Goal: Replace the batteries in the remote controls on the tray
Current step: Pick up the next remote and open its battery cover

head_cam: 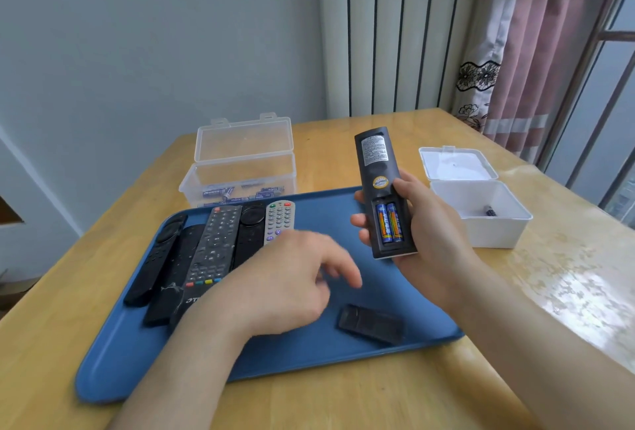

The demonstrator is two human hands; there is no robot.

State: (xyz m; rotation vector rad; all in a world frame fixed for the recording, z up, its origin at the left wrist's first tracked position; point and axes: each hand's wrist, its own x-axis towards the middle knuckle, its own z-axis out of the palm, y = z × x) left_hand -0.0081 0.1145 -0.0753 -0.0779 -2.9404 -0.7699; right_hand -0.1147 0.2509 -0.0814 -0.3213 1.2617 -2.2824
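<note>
1. A wooden table (343, 395) stands by a pale wall and a curtained window, and on it lies a blue tray (326, 209).
2. The right hand (433, 233) grips a black remote (376, 168) back-up above the tray's 2 o'clock edge. Its compartment is open, with two batteries (389, 223) seated inside.
3. Its cover (371, 324) lies loose on the tray at 5 o'clock.
4. The left hand (288, 278) hovers over the tray's middle, fingers relaxed and spread, holding nothing.
5. Five other remotes (213, 251) lie side by side at 9 o'clock, face-up, apparently not yet opened.
6. A clear box (240, 182) of batteries sits at 11 o'clock. A white box (481, 209) at 3 o'clock holds one battery (490, 212).
7. By my judgement the task is early. I cannot tell whether the seated pair is old or new.
</note>
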